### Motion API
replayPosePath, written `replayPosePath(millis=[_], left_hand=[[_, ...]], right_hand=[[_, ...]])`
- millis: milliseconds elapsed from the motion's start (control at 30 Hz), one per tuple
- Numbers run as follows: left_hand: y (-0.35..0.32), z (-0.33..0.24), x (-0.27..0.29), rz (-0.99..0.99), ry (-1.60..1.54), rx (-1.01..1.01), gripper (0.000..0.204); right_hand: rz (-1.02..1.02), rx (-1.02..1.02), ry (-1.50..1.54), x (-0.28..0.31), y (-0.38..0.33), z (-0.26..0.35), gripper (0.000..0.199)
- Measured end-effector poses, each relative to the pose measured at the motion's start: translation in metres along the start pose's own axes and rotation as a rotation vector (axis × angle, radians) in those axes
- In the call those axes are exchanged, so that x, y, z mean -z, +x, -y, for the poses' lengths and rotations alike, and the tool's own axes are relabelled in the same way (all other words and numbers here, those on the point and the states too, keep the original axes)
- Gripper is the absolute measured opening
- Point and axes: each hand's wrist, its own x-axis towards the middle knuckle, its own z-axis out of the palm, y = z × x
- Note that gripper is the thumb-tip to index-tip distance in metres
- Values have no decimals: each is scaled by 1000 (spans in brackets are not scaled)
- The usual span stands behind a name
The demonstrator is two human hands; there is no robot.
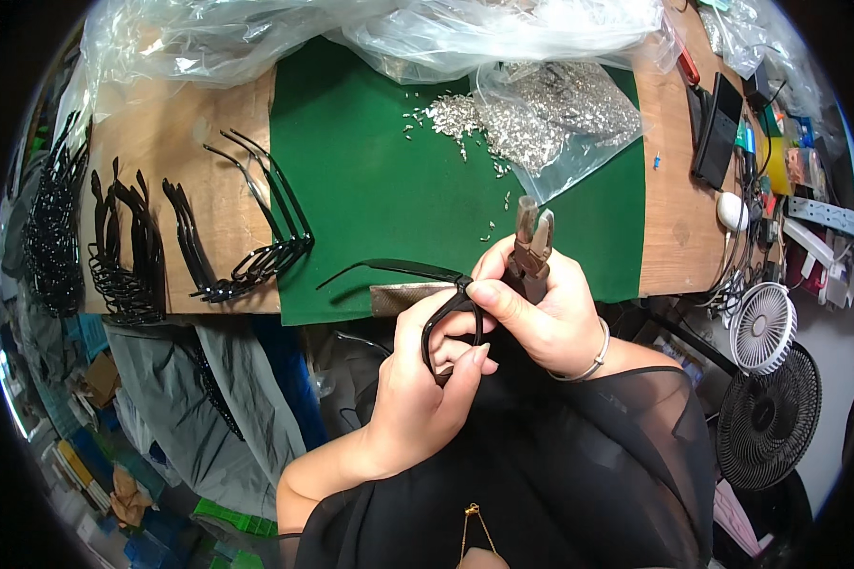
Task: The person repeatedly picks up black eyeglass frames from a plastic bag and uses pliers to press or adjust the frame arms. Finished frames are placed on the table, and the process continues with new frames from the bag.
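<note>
A black eyeglass frame (429,341) is gripped by its rim in my left hand (425,403), one temple arm reaching out to the left over the green mat (380,180). My right hand (555,327) is closed round a pair of pliers (531,248), whose jaws point away from me and stand slightly apart. The right thumb and forefinger also pinch the frame near its hinge. Past the pliers, a clear plastic bag (565,119) of small silvery metal pieces lies on the mat, with a loose pile (454,115) of them spilled at its left.
Several black frames (256,266) stand in rows on the wooden tabletop (218,114) at left. Clear plastic sheeting (427,33) covers the far edge. At right are a black phone (718,130), a white mouse (732,211), cables, a white fan (764,327) and a black fan (769,414).
</note>
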Motion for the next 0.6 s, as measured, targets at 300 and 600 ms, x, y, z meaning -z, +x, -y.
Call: replayPosePath(millis=[300,600], left_hand=[[0,-6,12,123,138,57,46],[-15,-37,32,129,-182,264,44]], right_hand=[[58,-223,102,5,5,9,18],[310,259,-901,28,0,14,23]])
